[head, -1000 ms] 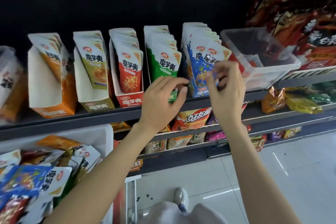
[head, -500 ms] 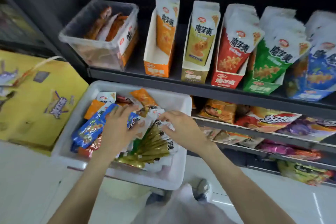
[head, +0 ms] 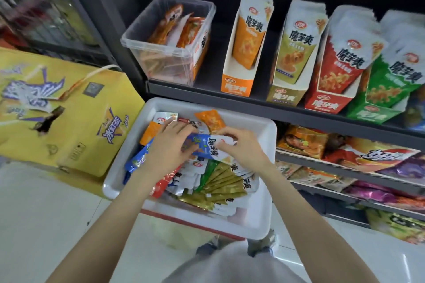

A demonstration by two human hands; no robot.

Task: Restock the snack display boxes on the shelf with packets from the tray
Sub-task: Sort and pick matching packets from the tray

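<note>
A white tray (head: 264,195) below the shelf holds several loose snack packets in orange, blue, red, green and olive. Over it, my left hand (head: 169,145) and my right hand (head: 241,147) both grip a blue-and-white packet (head: 208,146) lifted a little above the pile. On the dark shelf (head: 207,94) stand display boxes in a row: orange (head: 239,80), olive (head: 285,96), red (head: 326,103) and green (head: 372,115). The orange and olive boxes hold few packets; the red and green ones are packed full.
A clear plastic bin (head: 170,62) with orange packets sits at the shelf's left end. A yellow carton (head: 69,122) stands left of the tray. Lower shelves (head: 345,174) to the right carry other snack bags. White floor lies below.
The view swung from the blue box on the shelf down to the tray. Both hands left the shelf, dug into the tray's pile, and now hold up a blue packet.
</note>
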